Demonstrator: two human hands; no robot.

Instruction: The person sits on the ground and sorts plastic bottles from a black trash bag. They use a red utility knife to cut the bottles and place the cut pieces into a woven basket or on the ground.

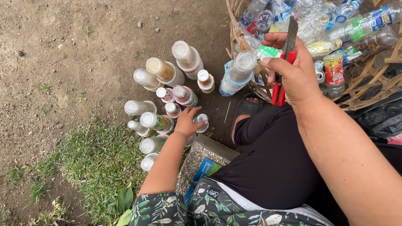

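Your right hand [295,73] has its fingers clamped on a red cutter [286,62] by the basket [238,37]; your left hand [187,121], fingers spread, touches a small bottle [202,122].

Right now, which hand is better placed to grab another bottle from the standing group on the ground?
Left. The left hand is already down among the standing bottles, fingers on a small clear one. The right hand is raised by the basket, gripping a red utility knife.
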